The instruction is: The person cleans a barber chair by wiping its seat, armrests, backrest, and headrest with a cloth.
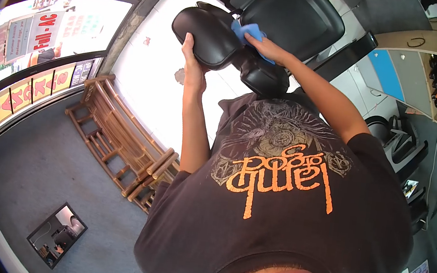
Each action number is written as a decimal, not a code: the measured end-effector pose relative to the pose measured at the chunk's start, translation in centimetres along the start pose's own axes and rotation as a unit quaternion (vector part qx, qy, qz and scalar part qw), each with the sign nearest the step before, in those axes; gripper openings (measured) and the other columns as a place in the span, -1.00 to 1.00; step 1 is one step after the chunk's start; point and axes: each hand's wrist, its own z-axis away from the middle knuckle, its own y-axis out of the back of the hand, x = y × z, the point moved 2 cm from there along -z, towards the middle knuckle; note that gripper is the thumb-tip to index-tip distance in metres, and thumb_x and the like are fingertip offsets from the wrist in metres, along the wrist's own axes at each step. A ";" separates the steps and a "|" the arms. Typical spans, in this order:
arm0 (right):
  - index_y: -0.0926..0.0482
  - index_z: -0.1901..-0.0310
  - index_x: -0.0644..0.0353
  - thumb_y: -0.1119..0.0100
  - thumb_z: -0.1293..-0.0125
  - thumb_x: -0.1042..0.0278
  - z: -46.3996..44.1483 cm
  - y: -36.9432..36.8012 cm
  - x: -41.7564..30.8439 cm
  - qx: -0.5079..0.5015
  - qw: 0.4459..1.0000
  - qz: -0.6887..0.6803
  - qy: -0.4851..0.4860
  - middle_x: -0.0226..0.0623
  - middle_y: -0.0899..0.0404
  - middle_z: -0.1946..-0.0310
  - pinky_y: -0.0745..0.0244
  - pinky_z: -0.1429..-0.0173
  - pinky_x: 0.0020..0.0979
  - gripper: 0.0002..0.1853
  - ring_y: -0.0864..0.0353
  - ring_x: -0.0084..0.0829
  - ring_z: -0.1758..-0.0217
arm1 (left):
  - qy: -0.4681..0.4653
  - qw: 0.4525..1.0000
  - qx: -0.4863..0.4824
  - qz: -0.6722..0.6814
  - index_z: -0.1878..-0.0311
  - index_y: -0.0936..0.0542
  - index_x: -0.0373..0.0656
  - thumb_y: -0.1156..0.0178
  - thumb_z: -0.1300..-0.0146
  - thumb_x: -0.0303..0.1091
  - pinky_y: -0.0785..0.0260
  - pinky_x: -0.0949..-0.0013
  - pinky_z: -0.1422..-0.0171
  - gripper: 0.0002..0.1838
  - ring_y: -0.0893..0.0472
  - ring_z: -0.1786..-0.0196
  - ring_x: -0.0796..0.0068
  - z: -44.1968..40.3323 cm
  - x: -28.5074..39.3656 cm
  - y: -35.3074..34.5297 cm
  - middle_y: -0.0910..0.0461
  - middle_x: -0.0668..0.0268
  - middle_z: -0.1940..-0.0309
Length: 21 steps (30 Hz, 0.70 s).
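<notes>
My left hand [193,69] grips the near left edge of a rounded black padded cushion [206,34] on a salon-style chair. Its thumb lies along the side, and the other fingers are mostly hidden behind. In my right hand [266,48] is a blue cloth [242,32], bunched against the chair between the cushion and the wide black seat [293,17]. A smaller black padded part [264,77] of the chair is close to my chest, below my right hand.
A bamboo bench [120,135] stands to the left on white tiles and grey floor. Glass doors [50,39] with signs are beyond it. Shelving [416,79] and another black chair [398,142] stand to the right. A framed mirror [57,234] is at lower left.
</notes>
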 end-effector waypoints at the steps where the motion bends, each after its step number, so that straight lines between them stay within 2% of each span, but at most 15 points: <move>1: -0.48 -0.44 0.27 0.09 -0.62 -0.34 0.1 0.3 1.5 0.017 1.000 0.004 -0.013 -0.10 -0.54 -0.36 -0.29 -0.52 -0.26 -0.23 -0.48 -0.25 -0.40 | -0.003 1.000 0.000 -0.001 -0.60 -0.19 -0.19 0.06 -0.45 0.49 -0.28 -0.19 -0.58 -0.01 -0.37 -0.55 0.02 0.0 0.0 0.0 -0.30 -0.04 -0.50; 6: -0.52 -0.39 0.28 0.07 -0.59 -0.35 3.4 2.9 9.1 0.057 0.995 0.025 -0.071 -0.03 -0.57 -0.32 -0.35 -0.48 -0.22 -0.22 -0.55 -0.20 -0.38 | 0.009 1.000 0.008 0.000 -0.60 -0.19 -0.20 0.07 -0.44 0.52 -0.24 -0.21 -0.59 0.02 -0.36 -0.55 0.02 0.0 -0.3 0.1 -0.30 -0.01 -0.51; 9: -0.53 -0.38 0.27 0.07 -0.57 -0.37 7.9 3.1 6.0 0.047 0.995 0.018 -0.082 0.01 -0.59 -0.30 -0.35 -0.49 -0.20 -0.21 -0.56 -0.12 -0.38 | 0.005 1.000 0.027 -0.011 -0.61 -0.19 -0.19 0.08 -0.42 0.54 -0.23 -0.20 -0.60 0.03 -0.36 -0.56 0.03 0.0 -0.2 0.2 -0.30 0.01 -0.52; 12: -0.53 -0.38 0.28 0.08 -0.57 -0.39 9.6 1.9 2.2 0.063 0.996 0.060 -0.037 0.05 -0.60 -0.30 -0.35 -0.49 -0.18 -0.20 -0.57 -0.06 -0.40 | 0.000 1.000 0.023 -0.010 -0.60 -0.20 -0.16 0.08 -0.41 0.55 -0.24 -0.19 -0.59 0.03 -0.37 -0.55 0.04 -0.6 -0.9 0.9 -0.32 0.02 -0.51; 13: -0.55 -0.36 0.21 0.08 -0.56 -0.40 8.1 1.9 4.4 0.056 0.988 0.117 -0.081 0.09 -0.61 -0.29 -0.34 -0.50 -0.17 -0.23 -0.57 0.00 -0.40 | -0.001 1.000 0.021 -0.011 -0.61 -0.20 -0.15 0.08 -0.42 0.55 -0.24 -0.19 -0.59 0.02 -0.37 -0.55 0.04 -0.4 -0.7 0.8 -0.32 0.02 -0.51; 16: -0.47 -0.47 0.07 0.09 -0.57 -0.38 5.3 -0.1 0.1 -0.009 0.987 0.154 0.042 0.10 -0.61 -0.29 -0.33 -0.52 -0.14 -0.25 -0.56 0.03 -0.42 | -0.009 1.000 0.012 -0.006 -0.61 -0.21 -0.13 0.07 -0.42 0.53 -0.26 -0.20 -0.58 0.00 -0.38 -0.55 0.05 0.0 -0.1 -0.1 -0.33 0.03 -0.51; 21: -0.18 -0.66 -0.21 0.12 -0.58 -0.36 0.4 -0.4 -1.4 -0.041 0.965 0.249 0.074 0.08 -0.61 -0.29 -0.32 -0.54 -0.09 -0.25 -0.54 0.06 -0.43 | -0.016 1.000 0.021 -0.006 -0.61 -0.21 -0.11 0.06 -0.42 0.52 -0.27 -0.21 -0.56 -0.01 -0.39 -0.54 0.04 0.7 0.5 -0.8 -0.33 0.05 -0.51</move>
